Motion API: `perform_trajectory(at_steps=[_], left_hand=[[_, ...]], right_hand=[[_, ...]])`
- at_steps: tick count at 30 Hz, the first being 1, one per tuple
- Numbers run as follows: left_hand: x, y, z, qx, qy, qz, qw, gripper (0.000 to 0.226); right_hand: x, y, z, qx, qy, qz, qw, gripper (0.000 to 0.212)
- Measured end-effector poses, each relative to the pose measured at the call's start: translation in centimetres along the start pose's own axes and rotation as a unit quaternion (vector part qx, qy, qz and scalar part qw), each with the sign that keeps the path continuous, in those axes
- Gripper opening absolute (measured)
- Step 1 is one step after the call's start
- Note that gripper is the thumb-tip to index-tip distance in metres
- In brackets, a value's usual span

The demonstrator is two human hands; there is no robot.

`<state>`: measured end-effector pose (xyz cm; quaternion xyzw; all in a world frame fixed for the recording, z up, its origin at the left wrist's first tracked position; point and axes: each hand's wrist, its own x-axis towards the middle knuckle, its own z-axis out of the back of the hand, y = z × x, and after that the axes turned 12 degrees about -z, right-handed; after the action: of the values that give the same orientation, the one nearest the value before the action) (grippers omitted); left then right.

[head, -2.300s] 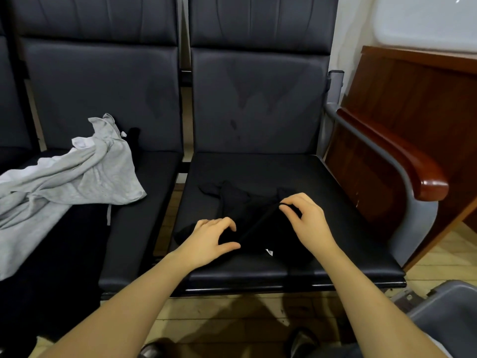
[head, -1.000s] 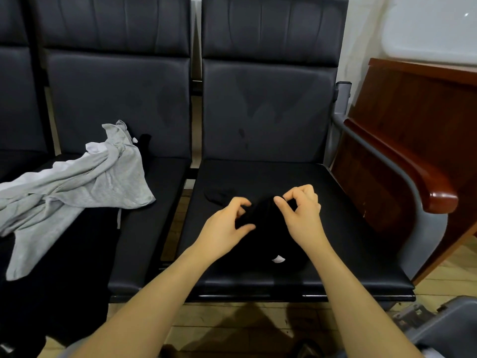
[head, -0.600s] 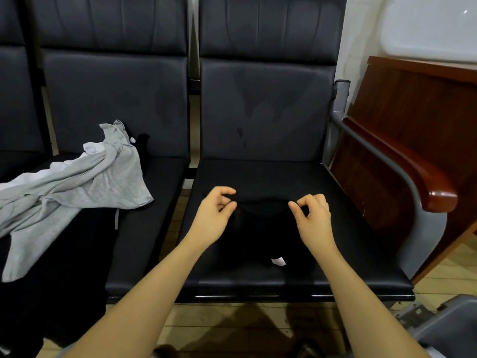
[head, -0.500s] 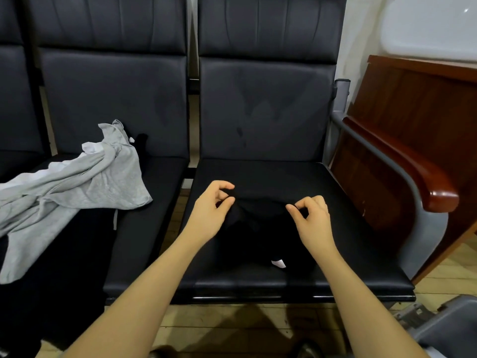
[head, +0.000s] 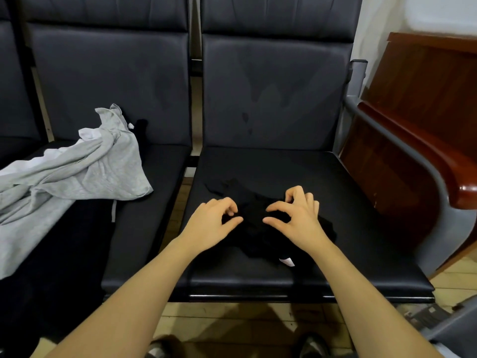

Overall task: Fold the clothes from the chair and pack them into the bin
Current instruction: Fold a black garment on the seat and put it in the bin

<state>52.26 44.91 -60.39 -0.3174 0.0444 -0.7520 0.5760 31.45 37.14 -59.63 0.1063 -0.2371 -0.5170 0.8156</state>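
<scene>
A small black garment (head: 260,228) with a white label lies bunched on the right-hand black seat (head: 322,177). My left hand (head: 215,220) pinches its cloth at the left side, thumb against curled fingers. My right hand (head: 296,215) pinches the cloth at the right side, close to the left hand. A grey garment (head: 77,174) lies crumpled on the seat to the left, with more dark clothing (head: 51,241) under and in front of it. A corner of the grey bin (head: 454,324) shows at the bottom right.
A grey metal armrest with a red-brown wooden top (head: 438,161) flanks the right seat. A wooden panel (head: 423,99) stands behind it. Wooden floor (head: 232,329) and my shoes show below the seat edge.
My hands, half a second ago spread apart at the garment's far edge, have come close together and nearer to me, bunching the black cloth between them.
</scene>
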Motion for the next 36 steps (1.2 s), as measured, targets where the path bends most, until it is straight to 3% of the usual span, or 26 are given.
perform_trajectory(at_steps=[3, 14, 18, 23, 25, 29, 33, 36], left_hand=[[-0.9, 1.2, -0.2, 0.014, 0.05, 0.016, 0.999, 0.021], [-1.4, 1.6, -0.2, 0.024, 0.102, 0.031, 0.994, 0.027], [-1.5, 1.0, 0.3, 0.066, 0.026, 0.017, 0.997, 0.02], [-0.7, 0.1, 2.1, 0.011, -0.116, 0.004, 0.993, 0.015], [-0.2, -0.7, 2.7, -0.023, -0.134, -0.008, 0.991, 0.016], [0.7, -2.7, 3.5, -0.095, -0.146, 0.005, 0.985, 0.023], [1.6, -4.2, 3.4, -0.108, -0.141, 0.003, 0.984, 0.029], [1.9, -5.4, 2.7, -0.135, -0.112, 0.014, 0.984, 0.032]], right_hand=[[0.3, -0.2, -0.5, -0.009, -0.021, -0.004, 1.0, 0.018], [-0.3, -1.2, -1.2, -0.015, -0.031, -0.032, 0.999, 0.018], [-0.8, -1.1, -1.0, 0.023, -0.047, -0.03, 0.998, 0.022], [-1.3, -1.1, 0.5, 0.162, -0.053, -0.096, 0.981, 0.04], [-1.5, -1.2, 1.4, 0.186, -0.064, -0.126, 0.972, 0.034], [-1.7, -1.2, 3.0, 0.189, -0.07, -0.077, 0.976, 0.011], [-2.2, -0.3, 4.9, 0.234, -0.087, -0.053, 0.967, 0.011], [-2.6, 0.3, 6.3, 0.332, -0.076, -0.083, 0.937, 0.012]])
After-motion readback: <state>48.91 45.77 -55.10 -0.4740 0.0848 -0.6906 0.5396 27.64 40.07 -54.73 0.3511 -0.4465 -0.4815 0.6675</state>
